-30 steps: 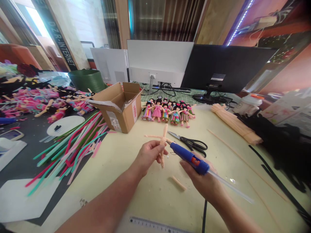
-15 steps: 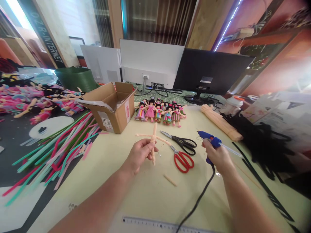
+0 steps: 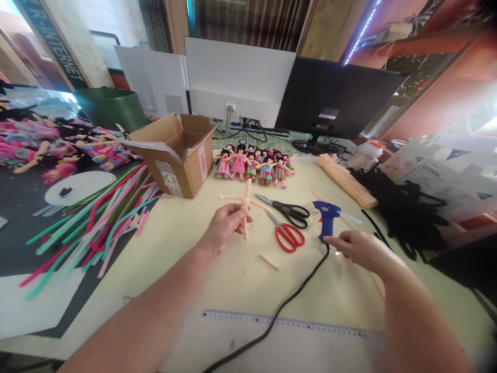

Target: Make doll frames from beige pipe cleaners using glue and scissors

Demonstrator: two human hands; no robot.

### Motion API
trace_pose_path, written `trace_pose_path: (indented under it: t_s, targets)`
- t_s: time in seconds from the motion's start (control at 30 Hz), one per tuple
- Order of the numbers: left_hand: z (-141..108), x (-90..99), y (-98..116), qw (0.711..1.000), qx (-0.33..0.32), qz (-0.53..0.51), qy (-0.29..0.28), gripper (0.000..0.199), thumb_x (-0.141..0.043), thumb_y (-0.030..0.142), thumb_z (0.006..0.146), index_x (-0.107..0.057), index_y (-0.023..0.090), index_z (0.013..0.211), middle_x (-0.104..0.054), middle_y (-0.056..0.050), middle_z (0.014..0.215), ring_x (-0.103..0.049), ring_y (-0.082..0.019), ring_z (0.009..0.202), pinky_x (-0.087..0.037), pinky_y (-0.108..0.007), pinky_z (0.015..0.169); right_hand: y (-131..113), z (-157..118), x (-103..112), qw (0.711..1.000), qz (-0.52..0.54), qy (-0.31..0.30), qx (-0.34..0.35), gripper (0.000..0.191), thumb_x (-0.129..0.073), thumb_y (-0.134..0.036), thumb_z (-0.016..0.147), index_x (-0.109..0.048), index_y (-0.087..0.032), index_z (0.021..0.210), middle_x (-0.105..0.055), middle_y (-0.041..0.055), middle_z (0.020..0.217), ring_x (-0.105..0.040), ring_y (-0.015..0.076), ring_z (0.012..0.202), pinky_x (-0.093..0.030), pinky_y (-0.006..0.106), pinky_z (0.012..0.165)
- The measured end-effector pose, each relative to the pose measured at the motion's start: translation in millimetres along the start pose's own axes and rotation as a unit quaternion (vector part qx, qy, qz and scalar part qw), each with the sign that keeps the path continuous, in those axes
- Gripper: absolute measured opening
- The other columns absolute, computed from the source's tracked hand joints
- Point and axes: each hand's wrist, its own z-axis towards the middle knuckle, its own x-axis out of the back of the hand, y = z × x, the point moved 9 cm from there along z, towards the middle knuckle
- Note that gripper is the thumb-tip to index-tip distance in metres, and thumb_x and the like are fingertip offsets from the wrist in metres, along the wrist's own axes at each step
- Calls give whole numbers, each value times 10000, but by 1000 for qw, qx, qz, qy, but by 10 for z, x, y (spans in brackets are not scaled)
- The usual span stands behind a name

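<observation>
My left hand (image 3: 229, 224) pinches a peach pipe-cleaner doll body (image 3: 246, 203), a cross shape with arms stretched sideways. A blue hot glue gun (image 3: 327, 217) lies on the table, its nozzle to the left and a clear glue stick out of its back. Beside the bottom of its handle is my right hand (image 3: 355, 249), index finger stretched out, the other fingers loosely bent, no longer wrapped round the gun. Between the hands lie black-handled scissors (image 3: 289, 211) and red-handled scissors (image 3: 288, 235). A short peach piece (image 3: 269, 262) rests nearer me.
Finished dolls (image 3: 252, 165) stand in a group behind the scissors, next to an open cardboard box (image 3: 178, 166). Coloured pipe cleaners (image 3: 93, 223) spread at left. A peach bundle (image 3: 345, 181) and black pipe cleaners (image 3: 392, 212) lie right. A ruler (image 3: 287, 322) and the gun's black cord (image 3: 287, 305) are in front.
My right hand has put the glue gun down on the table, let go of its grip and drawn back towards the handle's bottom. The left hand still holds the doll body. The view has tilted down.
</observation>
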Motion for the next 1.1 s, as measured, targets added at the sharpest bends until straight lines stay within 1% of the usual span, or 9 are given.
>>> trace_pose_path:
  t_s: [0.07,0.17,0.27,0.37,0.43,0.57,0.77,0.93,1.1]
  targets:
    - [-1,-14,-10,1000,0,1,-3,284,-665,367,762,-639,117,894,-665,-64,758,-524,-69,529,-420,-176,480,-361,-220,32,998,10,11,59,352,-485,-506,816,-621,-215,672,-649,44,681,-580,192,641,-371,285,573]
    - [-2,-29,-9,1000,-4,7,-9,279,-666,369,760,-636,116,874,-666,-66,757,-537,-76,541,-423,-180,482,-1170,-520,-49,968,73,-4,238,186,-476,-308,843,-635,-226,792,-651,11,767,-578,153,714,-382,256,642]
    - [-5,-23,20,1000,-11,7,-5,279,-673,373,752,-629,117,851,-663,-61,748,-532,-71,534,-424,-179,483,-1604,-608,-252,957,46,-24,284,58,-575,-230,757,-617,-205,726,-647,12,795,-566,151,713,-344,249,593]
    - [-10,-20,53,1000,-14,-2,0,269,-679,368,746,-616,118,825,-655,-50,739,-518,-60,518,-421,-173,478,-1702,-567,-384,959,18,-14,282,86,-574,-141,724,-581,-187,651,-636,26,764,-549,146,649,-285,243,519]
    - [-15,-34,58,1000,-13,-7,-2,254,-674,355,749,-601,117,802,-650,-46,743,-508,-53,504,-419,-170,471,-1738,-566,-357,951,29,9,309,137,-553,-96,726,-555,-185,622,-625,31,733,-538,142,615,-281,241,506]
    - [-24,-89,40,1000,-12,3,-18,219,-655,318,757,-584,121,821,-670,-62,818,-494,-43,470,-424,-183,464,-1854,-626,-60,921,83,66,374,151,-524,-99,764,-524,-198,650,-581,-6,663,-511,129,606,-326,242,545]
    - [-70,-213,50,998,1,32,-56,238,-611,298,779,-566,138,951,-684,-69,822,-489,-59,435,-425,-211,442,-1864,-547,362,898,218,166,344,89,-505,-139,817,-563,-206,814,-557,-38,648,-494,105,576,-354,225,552]
    - [-121,-289,40,997,24,52,-60,276,-609,277,774,-577,141,1012,-686,-73,840,-489,-55,430,-412,-202,434,-1815,-551,365,862,264,233,364,120,-503,-165,863,-617,-198,886,-602,22,793,-563,138,704,-406,245,639]
    - [-132,-348,11,994,25,66,-78,243,-608,305,781,-619,148,966,-660,-57,867,-505,-53,435,-367,-180,389,-1769,-571,339,863,267,248,350,124,-499,-183,882,-621,-202,867,-583,28,808,-560,141,710,-407,247,642]
